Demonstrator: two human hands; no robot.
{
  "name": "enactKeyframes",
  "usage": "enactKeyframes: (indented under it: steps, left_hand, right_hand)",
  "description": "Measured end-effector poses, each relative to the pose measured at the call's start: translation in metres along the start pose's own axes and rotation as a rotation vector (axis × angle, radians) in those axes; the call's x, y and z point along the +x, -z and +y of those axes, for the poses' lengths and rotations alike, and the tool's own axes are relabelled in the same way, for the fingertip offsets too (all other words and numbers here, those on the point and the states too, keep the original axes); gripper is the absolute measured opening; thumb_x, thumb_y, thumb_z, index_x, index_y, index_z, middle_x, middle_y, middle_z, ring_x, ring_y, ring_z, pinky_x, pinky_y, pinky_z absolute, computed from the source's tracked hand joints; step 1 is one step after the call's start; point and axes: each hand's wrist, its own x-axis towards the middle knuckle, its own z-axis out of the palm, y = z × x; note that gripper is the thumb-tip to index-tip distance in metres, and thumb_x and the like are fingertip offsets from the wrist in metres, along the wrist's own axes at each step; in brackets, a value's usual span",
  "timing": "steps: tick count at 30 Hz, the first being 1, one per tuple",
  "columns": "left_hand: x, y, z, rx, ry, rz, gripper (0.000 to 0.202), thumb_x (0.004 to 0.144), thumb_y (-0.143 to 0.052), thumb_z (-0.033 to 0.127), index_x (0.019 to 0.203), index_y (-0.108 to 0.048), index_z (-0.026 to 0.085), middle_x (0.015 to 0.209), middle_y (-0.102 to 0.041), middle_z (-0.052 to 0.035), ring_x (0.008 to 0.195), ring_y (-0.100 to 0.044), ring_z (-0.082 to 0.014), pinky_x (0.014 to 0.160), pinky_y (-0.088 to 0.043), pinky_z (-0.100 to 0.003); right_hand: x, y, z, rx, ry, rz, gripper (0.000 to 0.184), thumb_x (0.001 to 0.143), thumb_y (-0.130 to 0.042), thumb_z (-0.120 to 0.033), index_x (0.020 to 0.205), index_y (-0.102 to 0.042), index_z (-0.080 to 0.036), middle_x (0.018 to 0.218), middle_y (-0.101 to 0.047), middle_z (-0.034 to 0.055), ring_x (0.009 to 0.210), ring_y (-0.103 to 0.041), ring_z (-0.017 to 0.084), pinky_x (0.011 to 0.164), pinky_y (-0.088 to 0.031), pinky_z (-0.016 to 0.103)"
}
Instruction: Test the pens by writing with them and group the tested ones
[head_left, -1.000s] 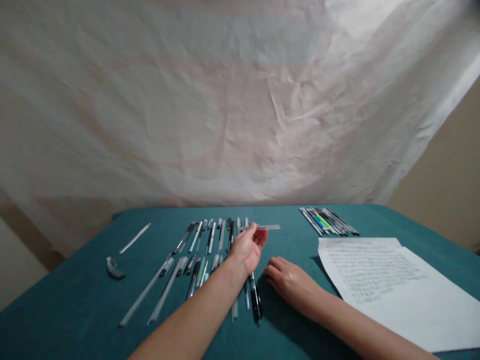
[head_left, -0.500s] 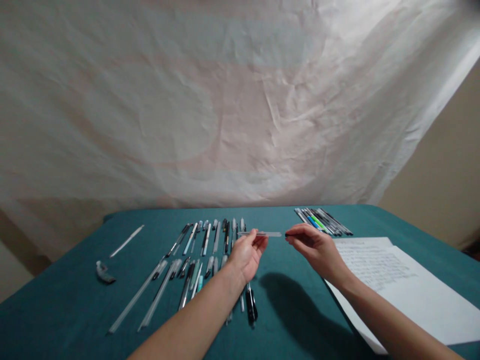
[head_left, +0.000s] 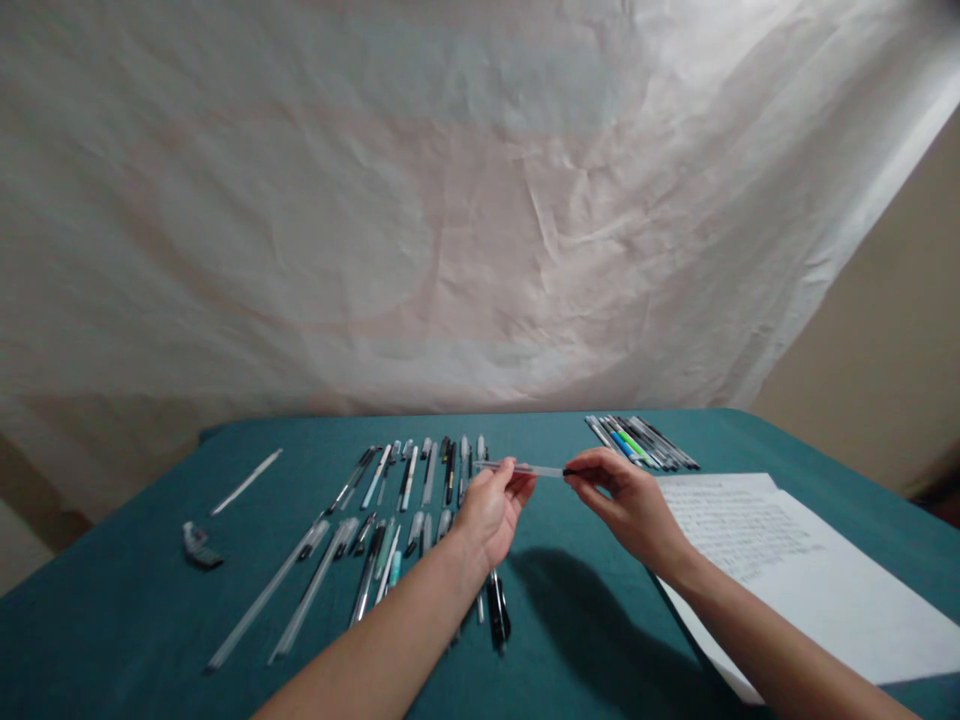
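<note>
My left hand [head_left: 491,512] pinches a clear pen barrel [head_left: 547,471], held level above the table and pointing right. At the barrel's right end, the fingertips of my right hand [head_left: 624,500] are closed on a small black end piece [head_left: 568,473], which meets the barrel. Fingers partly hide the piece, so its exact shape is unclear. Beneath and left of my left hand lie rows of pens and pen parts, among them a dark pen [head_left: 498,612] and a clear tube [head_left: 262,600]. My left forearm covers some of them.
A bundle of pens [head_left: 637,440] lies at the back right. Sheets of handwritten paper [head_left: 817,590] rest under my right forearm. At the left are a thin white stick [head_left: 246,482] and a crumpled grey-black item [head_left: 199,546]. A pale cloth [head_left: 480,200] hangs behind the table.
My right hand has moved slightly left, closing the gap between the black end piece and the barrel. My left hand has stayed in nearly the same place. The view has shifted a little.
</note>
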Motion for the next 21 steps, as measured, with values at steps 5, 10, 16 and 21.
enactKeyframes:
  steps: [5, 10, 16, 21]
  left_hand:
    - [0.0002, 0.0003, -0.0008, 0.005, -0.002, -0.009, 0.018, 0.084, -0.047, 0.005, 0.068, -0.054, 0.011, 0.066, -0.062, -0.0051, 0.06, -0.059, -0.0095, 0.063, -0.051, -0.022]
    - [0.0001, 0.0007, -0.0022, 0.001, -0.002, -0.013, 0.017, 0.083, -0.048, 0.005, 0.068, -0.054, 0.011, 0.067, -0.061, -0.0053, 0.061, -0.06, -0.0096, 0.063, -0.051, -0.022]
    - [0.0002, 0.0003, -0.0021, 0.0, -0.016, -0.012, 0.016, 0.082, -0.05, 0.006, 0.068, -0.054, 0.011, 0.067, -0.061, -0.0045, 0.06, -0.059, -0.0094, 0.064, -0.051, -0.022]
    - [-0.0008, -0.0001, -0.0018, 0.018, -0.037, -0.026, 0.014, 0.082, -0.05, 0.005, 0.07, -0.054, 0.012, 0.067, -0.06, -0.0034, 0.061, -0.059, -0.0088, 0.065, -0.051, -0.022]
  right_hand:
    - [-0.0008, -0.0009, -0.0001, -0.015, 0.013, 0.005, 0.015, 0.079, -0.057, -0.032, 0.085, -0.059, -0.019, 0.08, -0.061, 0.0039, 0.072, -0.06, 0.016, 0.068, -0.051, 0.029]
    - [-0.0007, -0.001, 0.0024, -0.03, -0.014, 0.013, 0.016, 0.079, -0.056, -0.034, 0.085, -0.059, -0.019, 0.079, -0.063, 0.0042, 0.071, -0.061, 0.016, 0.067, -0.051, 0.029]
    - [-0.0013, -0.0028, 0.0069, -0.093, -0.003, 0.024, 0.019, 0.08, -0.054, -0.037, 0.086, -0.059, -0.019, 0.077, -0.063, 0.0045, 0.069, -0.06, 0.016, 0.065, -0.05, 0.029]
    - [-0.0034, -0.0064, 0.0077, -0.093, -0.013, 0.038, 0.023, 0.083, -0.051, -0.037, 0.096, -0.054, -0.018, 0.076, -0.059, 0.0043, 0.067, -0.057, 0.015, 0.063, -0.048, 0.028]
